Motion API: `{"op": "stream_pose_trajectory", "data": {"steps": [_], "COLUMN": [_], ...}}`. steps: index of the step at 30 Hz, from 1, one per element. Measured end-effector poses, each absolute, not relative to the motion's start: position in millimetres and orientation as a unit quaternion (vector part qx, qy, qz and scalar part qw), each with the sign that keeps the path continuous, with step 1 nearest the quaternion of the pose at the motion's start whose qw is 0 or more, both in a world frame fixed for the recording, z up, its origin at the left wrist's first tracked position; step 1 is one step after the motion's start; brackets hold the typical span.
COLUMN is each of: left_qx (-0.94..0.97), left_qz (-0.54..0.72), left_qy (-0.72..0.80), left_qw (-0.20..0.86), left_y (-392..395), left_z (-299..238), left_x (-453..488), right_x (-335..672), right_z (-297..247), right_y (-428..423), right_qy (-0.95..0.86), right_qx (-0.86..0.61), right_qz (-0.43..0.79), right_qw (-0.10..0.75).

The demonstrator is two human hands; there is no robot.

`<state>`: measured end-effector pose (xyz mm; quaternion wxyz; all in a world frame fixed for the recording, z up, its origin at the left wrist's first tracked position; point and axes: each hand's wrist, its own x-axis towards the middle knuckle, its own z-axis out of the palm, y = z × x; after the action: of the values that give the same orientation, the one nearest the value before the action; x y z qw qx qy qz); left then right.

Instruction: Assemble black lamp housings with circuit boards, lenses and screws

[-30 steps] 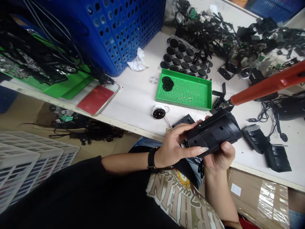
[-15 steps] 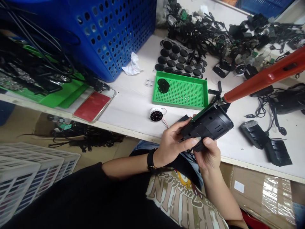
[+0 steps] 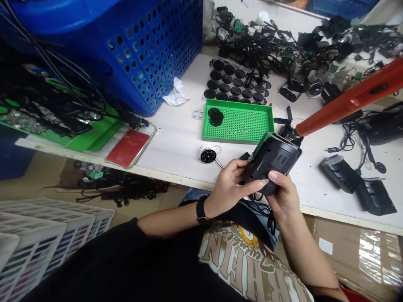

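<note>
Between my two hands, over the table's front edge, is a black plastic device housing (image 3: 273,161) with slots in its side. My left hand (image 3: 231,182) grips its left end, thumb lying along the near face. On the right, my right hand (image 3: 283,191) is closed round the lower end, its thumb pressed on the housing. A dark cable (image 3: 262,209) hangs beneath it. Just beyond stands an orange-handled tool (image 3: 349,98), its tip by a small black fan-like part (image 3: 288,121). Left of the housing lies a small round motor-like part (image 3: 208,154) with thin wires.
A green perforated tray (image 3: 206,136) holds black discs and tiny screws. Behind it lies a sheet of black ovals (image 3: 231,84). A tall blue crate (image 3: 151,63) stands left, near a red phone case (image 3: 129,147). Tangled cables and parts (image 3: 267,46) cover the back; black casings (image 3: 341,174) lie right.
The housing has turned in my hands, showing its slotted face more squarely, and my right hand has shifted slightly right. The view has moved a little.
</note>
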<state>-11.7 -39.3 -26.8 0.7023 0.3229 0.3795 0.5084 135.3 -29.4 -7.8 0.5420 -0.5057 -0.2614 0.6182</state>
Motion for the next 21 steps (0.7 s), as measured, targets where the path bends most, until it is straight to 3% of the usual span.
{"op": "stream_pose_trajectory", "data": {"steps": [4, 8, 17, 21], "left_qx": [0.393, 0.301, 0.190, 0.152], "left_qz": [0.503, 0.462, 0.549, 0.557], "left_qy": [0.426, 0.362, 0.363, 0.375], "left_qw": [0.641, 0.752, 0.728, 0.725], "left_y": [-8.6, 12.1, 3.0, 2.4], "left_z": [-14.4, -8.6, 6.4, 6.3], "left_x": [-43.4, -40.3, -3.3, -6.6], "right_x": [158.6, 165.6, 150.7, 148.1], "right_z": [3.2, -0.6, 10.7, 8.6], "right_y": [-11.9, 7.7, 0.0, -30.9], "right_qy": [-0.244, -0.241, -0.286, -0.395], "right_qx": [-0.466, -0.407, -0.435, -0.495], "right_qz": [0.749, 0.828, 0.744, 0.624], "right_qw": [0.403, 0.300, 0.419, 0.458]}}
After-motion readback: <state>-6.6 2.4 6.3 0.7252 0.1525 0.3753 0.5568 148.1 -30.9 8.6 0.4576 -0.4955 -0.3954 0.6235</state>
